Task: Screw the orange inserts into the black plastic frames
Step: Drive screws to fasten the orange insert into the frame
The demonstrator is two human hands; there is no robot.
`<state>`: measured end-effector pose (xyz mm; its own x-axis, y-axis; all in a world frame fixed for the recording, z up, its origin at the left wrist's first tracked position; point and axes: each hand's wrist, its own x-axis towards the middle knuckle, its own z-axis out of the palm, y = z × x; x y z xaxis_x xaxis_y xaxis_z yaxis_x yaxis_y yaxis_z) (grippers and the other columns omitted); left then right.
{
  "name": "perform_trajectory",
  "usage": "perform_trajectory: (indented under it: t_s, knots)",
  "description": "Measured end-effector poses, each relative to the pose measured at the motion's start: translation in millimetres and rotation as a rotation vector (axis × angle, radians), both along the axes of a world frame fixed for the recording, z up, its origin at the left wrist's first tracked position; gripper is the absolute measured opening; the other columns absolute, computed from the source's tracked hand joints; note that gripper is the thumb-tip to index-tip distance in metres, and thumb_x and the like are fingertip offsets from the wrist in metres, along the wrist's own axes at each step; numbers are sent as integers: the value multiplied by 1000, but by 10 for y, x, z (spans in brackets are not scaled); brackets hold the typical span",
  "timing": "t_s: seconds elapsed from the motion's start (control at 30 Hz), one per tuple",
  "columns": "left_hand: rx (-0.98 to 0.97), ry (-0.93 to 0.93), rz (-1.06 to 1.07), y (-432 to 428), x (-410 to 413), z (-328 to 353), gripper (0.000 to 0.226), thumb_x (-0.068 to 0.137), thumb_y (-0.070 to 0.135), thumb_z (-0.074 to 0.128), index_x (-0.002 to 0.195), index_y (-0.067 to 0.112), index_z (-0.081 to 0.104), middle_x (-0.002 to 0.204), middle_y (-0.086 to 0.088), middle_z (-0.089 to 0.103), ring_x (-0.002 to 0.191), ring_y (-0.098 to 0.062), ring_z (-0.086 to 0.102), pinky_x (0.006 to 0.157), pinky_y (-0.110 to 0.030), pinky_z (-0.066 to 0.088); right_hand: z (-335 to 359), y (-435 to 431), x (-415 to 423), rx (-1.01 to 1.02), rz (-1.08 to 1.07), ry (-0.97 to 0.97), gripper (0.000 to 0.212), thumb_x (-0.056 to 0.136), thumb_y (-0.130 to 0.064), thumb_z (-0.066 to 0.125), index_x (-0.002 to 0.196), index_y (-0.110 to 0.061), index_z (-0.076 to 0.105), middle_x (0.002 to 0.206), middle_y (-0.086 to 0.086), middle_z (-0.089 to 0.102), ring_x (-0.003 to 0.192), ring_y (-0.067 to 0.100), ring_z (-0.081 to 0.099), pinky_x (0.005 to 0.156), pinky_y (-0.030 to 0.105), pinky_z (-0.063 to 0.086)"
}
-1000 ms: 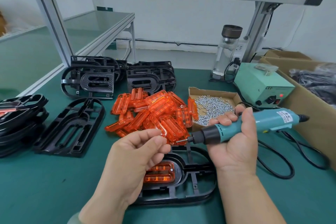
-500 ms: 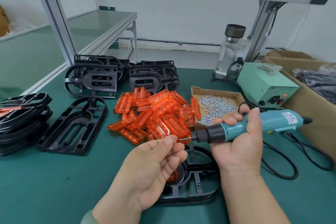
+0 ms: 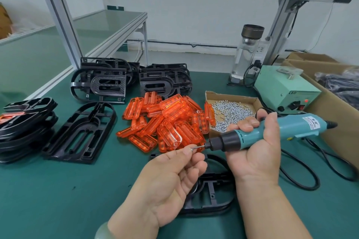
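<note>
The left hand (image 3: 171, 176) pinches a screw (image 3: 192, 148) onto the bit of the driver (image 3: 272, 130) gripped in the right hand (image 3: 256, 153), above the frame (image 3: 213, 196) lying beneath both, and with inserts (image 3: 169, 122) heaped and a bare frame (image 3: 81, 132) waiting, most work probably remains.

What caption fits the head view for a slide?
Left hand pinches a screw at the bit tip of the electric screwdriver gripped by the right hand, above a black frame near orange inserts.

The worktop (image 3: 58, 190) is dark green. The heaped inserts (image 3: 174, 110) are translucent orange, the frames (image 3: 70, 153) black. The electric screwdriver (image 3: 291, 125) is teal with a black nose. The screws (image 3: 233, 109) are silvery, their cardboard tray (image 3: 231, 96) brown, and the power box (image 3: 281, 85) pale green.
</note>
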<state>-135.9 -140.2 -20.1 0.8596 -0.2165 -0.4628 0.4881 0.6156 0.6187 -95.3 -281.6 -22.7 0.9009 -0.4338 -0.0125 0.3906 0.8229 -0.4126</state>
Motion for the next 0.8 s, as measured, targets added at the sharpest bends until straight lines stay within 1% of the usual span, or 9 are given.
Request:
perform_trajectory:
  t_s: [0.13, 0.27, 0.47, 0.6, 0.7, 0.8]
  knots:
    - [15, -12, 8, -5, -1, 4, 14, 91, 9, 55, 93, 0, 65, 65, -11, 67, 52, -14, 65, 42, -15, 49, 0, 4, -2, -7, 4, -10, 18, 79, -37, 60, 90, -25, 53, 63, -12, 45, 48, 2, 44, 60, 21, 45]
    - [82, -59, 23, -22, 1, -6, 14, 91, 11, 55, 91, 1, 66, 64, -9, 67, 52, -12, 65, 42, -16, 49, 5, 10, -4, -7, 10, -19, 19, 78, -37, 62, 90, -25, 53, 63, -12, 46, 48, 2, 45, 59, 19, 46]
    - [223, -143, 50, -56, 13, -29, 15, 91, 13, 56, 91, 3, 66, 65, -7, 68, 53, -11, 65, 44, -15, 48, 7, 15, -11, -29, 2, -31, 18, 79, -37, 61, 90, -25, 54, 62, -12, 46, 48, 2, 45, 59, 20, 46]
    - [348, -199, 69, -75, 14, -42, 15, 90, 16, 60, 84, 5, 67, 64, -5, 69, 54, -10, 65, 45, -15, 48, 18, 22, -17, -39, -2, -40, 18, 78, -37, 62, 89, -25, 54, 62, -12, 46, 48, 3, 44, 59, 20, 46]
    - [446, -249, 78, -70, 16, -49, 17, 91, 17, 60, 81, 6, 69, 64, -4, 70, 56, -11, 66, 47, -16, 48, 18, 29, -22, -36, -2, -46, 17, 78, -36, 62, 88, -25, 54, 62, -12, 45, 49, 3, 44, 59, 20, 46]
    - [498, -275, 73, -76, 15, -50, 19, 91, 18, 59, 80, 6, 69, 63, -4, 69, 55, -10, 65, 47, -15, 48, 16, 30, -23, -33, -6, -50, 18, 79, -36, 61, 90, -25, 54, 63, -12, 45, 49, 2, 44, 58, 19, 47]
